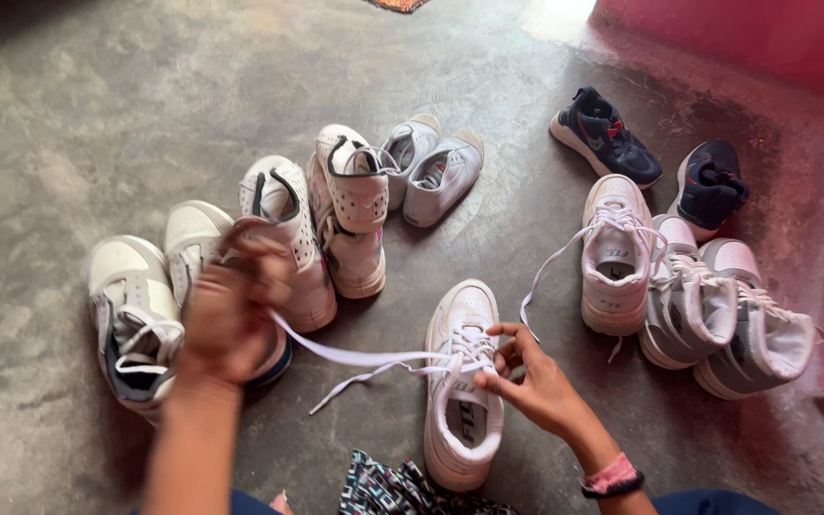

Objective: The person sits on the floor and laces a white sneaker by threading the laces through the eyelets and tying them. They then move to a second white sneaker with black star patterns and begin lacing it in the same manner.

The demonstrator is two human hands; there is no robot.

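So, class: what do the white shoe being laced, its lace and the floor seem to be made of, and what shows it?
White shoe: probably smooth leather or synthetic, with a faint sheen and punched toe holes. Lace: flat woven fabric, matte and limp, pulled out by the left hand. Floor: looks like bare cement, grey, mottled and dull.

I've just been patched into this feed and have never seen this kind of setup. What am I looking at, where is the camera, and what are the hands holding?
There is no machine here. One camera, worn on a person's head, looks down at their two bare hands over a grey concrete floor. The left hand pulls a white lace out sideways. The right hand pinches the lacing on a white sneaker directly in front. Around it lie more shoes: white high-tops on the left, a grey pair further back, a navy pair and three white sneakers on the right, near a red wall.
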